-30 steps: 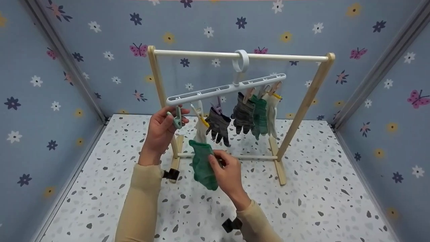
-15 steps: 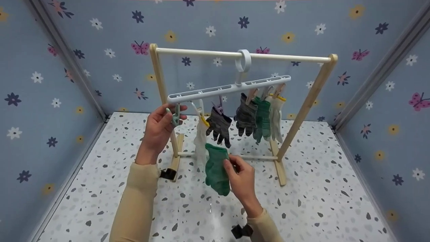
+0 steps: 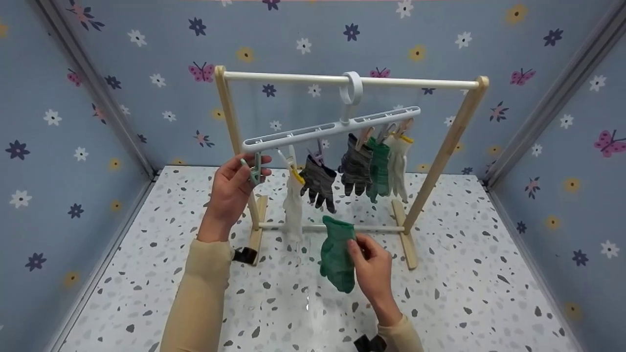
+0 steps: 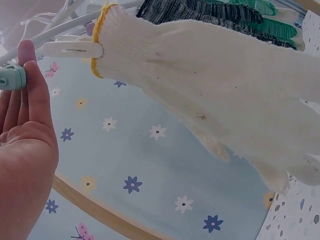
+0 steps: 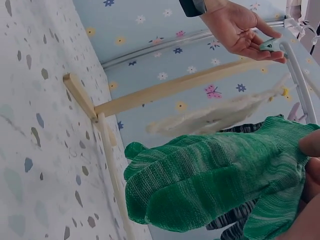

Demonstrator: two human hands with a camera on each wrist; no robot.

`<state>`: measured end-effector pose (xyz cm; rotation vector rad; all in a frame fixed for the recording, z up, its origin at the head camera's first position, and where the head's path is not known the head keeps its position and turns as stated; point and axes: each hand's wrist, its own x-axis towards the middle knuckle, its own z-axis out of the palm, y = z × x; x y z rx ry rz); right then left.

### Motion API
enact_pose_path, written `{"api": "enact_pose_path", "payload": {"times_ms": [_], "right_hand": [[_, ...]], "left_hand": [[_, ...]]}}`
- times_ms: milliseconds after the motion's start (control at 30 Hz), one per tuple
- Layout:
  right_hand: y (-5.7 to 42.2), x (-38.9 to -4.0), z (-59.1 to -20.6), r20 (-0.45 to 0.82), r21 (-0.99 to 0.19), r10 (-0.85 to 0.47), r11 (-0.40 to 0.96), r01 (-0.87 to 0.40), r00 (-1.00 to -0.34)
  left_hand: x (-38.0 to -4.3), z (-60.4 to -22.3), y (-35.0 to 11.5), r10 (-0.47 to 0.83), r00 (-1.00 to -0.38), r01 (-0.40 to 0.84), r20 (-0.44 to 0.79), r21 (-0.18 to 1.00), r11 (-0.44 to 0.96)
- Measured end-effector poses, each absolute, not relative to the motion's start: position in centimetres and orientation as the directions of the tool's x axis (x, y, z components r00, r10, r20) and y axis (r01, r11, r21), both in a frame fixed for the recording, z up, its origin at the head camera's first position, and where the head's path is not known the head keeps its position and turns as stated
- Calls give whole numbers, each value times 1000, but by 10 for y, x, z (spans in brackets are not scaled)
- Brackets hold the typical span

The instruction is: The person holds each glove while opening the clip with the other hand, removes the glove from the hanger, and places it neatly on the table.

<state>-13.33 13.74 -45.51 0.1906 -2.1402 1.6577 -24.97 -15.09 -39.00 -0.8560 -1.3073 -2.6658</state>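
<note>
My left hand [image 3: 231,189] is at the near left end of a white hanger [image 3: 293,137]. It pinches a mint-green clothespin [image 3: 255,171] that hangs there; the right wrist view also shows this clothespin [image 5: 272,45] between thumb and fingers. Lower and to the right, my right hand [image 3: 374,268] grips a green knit glove [image 3: 337,256] by its side near the cuff. In the right wrist view the glove [image 5: 215,175] fills the foreground, apart from the clothespin. Beside my left hand a white glove [image 4: 200,80] hangs from a white clothespin [image 4: 74,49].
A wooden rack [image 3: 442,151] carries the hanger on its white top bar [image 3: 415,83]. Further along the hanger are a dark grey glove [image 3: 319,181], another dark glove [image 3: 356,168], a green glove [image 3: 378,171] and a white glove [image 3: 398,168]. Patterned walls [image 3: 161,39] enclose the speckled tabletop [image 3: 464,283].
My right hand has moved right and down with the green glove, away from the left end of the hanger. My left hand stays at the mint-green clothespin, with only a slight shift.
</note>
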Motion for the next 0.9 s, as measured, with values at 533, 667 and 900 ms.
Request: {"api": "enact_pose_path", "payload": {"times_ms": [533,667,900], "right_hand": [[183,-133,-483,220,-968,278,177,-175,-935],[198,-139,-503,173,-977,314,173,-123,-934],[218,-139,-512,148,-981,357,175,-89,-922]], "left_hand": [[-250,-393,-151,184,-834,288,521,694,-660],[-251,-394,-153,186,-827,293,530,690,-662],[-250,-395,-156,185,-823,287,538,674,-681]]}}
